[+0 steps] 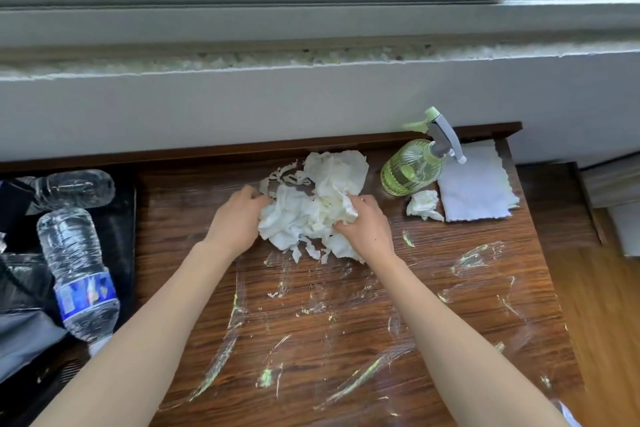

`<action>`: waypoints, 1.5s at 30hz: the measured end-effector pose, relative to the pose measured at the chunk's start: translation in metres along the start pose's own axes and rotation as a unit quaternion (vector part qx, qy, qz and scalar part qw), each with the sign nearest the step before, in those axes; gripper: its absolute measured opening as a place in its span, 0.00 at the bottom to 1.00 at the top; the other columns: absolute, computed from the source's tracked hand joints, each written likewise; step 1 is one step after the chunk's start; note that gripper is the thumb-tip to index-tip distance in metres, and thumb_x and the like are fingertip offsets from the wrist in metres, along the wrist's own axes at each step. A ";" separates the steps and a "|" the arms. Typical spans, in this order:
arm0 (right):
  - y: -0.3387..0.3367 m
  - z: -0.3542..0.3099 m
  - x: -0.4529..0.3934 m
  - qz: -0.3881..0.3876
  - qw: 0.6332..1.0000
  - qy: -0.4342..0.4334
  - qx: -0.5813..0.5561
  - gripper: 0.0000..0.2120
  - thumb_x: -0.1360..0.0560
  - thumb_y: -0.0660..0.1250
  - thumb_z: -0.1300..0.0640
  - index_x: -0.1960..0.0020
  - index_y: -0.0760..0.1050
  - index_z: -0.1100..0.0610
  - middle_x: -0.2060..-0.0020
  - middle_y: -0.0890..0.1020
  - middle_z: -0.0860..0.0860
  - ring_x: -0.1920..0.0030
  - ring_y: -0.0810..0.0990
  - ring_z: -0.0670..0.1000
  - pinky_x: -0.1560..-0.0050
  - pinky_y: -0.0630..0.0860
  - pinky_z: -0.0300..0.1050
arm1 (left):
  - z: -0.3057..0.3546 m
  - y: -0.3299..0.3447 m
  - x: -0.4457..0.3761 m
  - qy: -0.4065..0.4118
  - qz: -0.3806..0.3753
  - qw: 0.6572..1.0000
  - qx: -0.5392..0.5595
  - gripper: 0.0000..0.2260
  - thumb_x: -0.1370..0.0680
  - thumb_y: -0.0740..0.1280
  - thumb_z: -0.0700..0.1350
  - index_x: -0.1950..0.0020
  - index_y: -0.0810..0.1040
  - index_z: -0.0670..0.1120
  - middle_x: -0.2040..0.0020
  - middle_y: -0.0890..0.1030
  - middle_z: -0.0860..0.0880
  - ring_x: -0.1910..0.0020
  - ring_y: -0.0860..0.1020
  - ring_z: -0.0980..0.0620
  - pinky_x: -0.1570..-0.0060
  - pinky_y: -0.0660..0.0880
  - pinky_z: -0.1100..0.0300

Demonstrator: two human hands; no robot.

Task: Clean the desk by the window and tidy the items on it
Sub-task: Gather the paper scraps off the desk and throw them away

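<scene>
A heap of crumpled, torn white paper towels (pixel 313 204) lies on the wooden desk (pixel 346 340), toward its far edge and about midway along that edge. Both hands are at it. The left hand (pixel 237 218) presses against the heap's left side, fingers curled inward and touching the paper, gathering it rather than lifting it; how firmly it grips cannot be told. The right hand (pixel 365 227) sits on the heap's right side, fingers closed around a bunched fold of the paper. Thin shreds trail from the heap's far left corner and from its near edge.

Just right of the heap, close to the far edge, a green spray bottle (pixel 412 166) with a grey and white trigger head leans over to the right. Beyond the bottle, still further right of the heap, a flat white cloth (pixel 476 185) lies at the desk's far right corner, the bottle's nozzle hanging over it. A small wad of paper (pixel 424 205) rests between the heap and the cloth, touching the cloth's near left corner.

On the near side of the heap, the desk surface is covered with wet smears and streaks (pixel 235 319), whitish with yellow-green flecks, spreading to the front and right.

Well left of the heap, off the desk's left side, two clear plastic water bottles lie on a dark surface: one with a blue label (pixel 78 274) and another (pixel 74 187) behind it.

Behind the heap rises a white wall with a window sill (pixel 311 59) above it.
</scene>
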State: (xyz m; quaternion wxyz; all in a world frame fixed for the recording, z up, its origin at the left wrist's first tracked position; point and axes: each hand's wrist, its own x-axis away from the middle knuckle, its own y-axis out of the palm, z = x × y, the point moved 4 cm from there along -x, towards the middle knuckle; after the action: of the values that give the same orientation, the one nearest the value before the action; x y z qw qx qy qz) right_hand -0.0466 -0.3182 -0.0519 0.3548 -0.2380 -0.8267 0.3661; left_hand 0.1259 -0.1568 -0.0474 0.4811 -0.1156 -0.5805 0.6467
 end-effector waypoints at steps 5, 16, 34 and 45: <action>0.005 0.002 0.019 -0.001 0.999 -0.006 -0.035 0.30 0.27 0.71 0.52 0.27 0.67 0.52 0.35 0.70 0.53 0.48 0.78 0.55 0.52 0.73 0.44 | 0.003 -0.001 0.025 -0.040 0.012 0.999 0.015 0.29 0.26 0.66 0.47 0.26 0.63 0.53 0.26 0.61 0.44 0.28 0.60 0.42 0.35 0.65 0.45; 0.039 -0.008 0.052 -0.035 0.996 0.002 -0.081 0.30 0.27 0.70 0.54 0.27 0.66 0.49 0.39 0.69 0.52 0.47 0.77 0.57 0.49 0.75 0.48 | 0.028 0.029 0.049 -0.073 -0.031 0.987 0.140 0.32 0.26 0.66 0.61 0.24 0.58 0.59 0.28 0.62 0.46 0.30 0.61 0.44 0.36 0.67 0.46; -0.019 -0.028 0.130 -0.028 0.954 -0.022 -0.299 0.28 0.32 0.69 0.43 0.34 0.70 0.47 0.41 0.70 0.46 0.40 0.72 0.43 0.42 0.72 0.43 | 0.089 -0.002 0.102 0.005 0.042 0.906 0.420 0.24 0.23 0.69 0.46 0.28 0.69 0.55 0.35 0.70 0.53 0.40 0.66 0.62 0.44 0.62 0.67; -0.093 0.039 0.215 0.088 0.938 0.012 -0.334 0.22 0.29 0.75 0.52 0.37 0.73 0.50 0.43 0.72 0.48 0.45 0.74 0.38 0.52 0.71 0.26 | 0.207 -0.007 0.144 0.099 0.008 0.911 0.401 0.25 0.23 0.68 0.41 0.27 0.68 0.52 0.38 0.72 0.50 0.40 0.68 0.60 0.42 0.64 0.64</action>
State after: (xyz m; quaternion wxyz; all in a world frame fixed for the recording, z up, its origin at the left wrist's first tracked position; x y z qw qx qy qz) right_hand -0.2253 -0.2522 0.0899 0.2312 -0.4192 -0.8727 0.0960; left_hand -0.0911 -0.1817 0.0793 0.5366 0.0195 -0.2205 0.8143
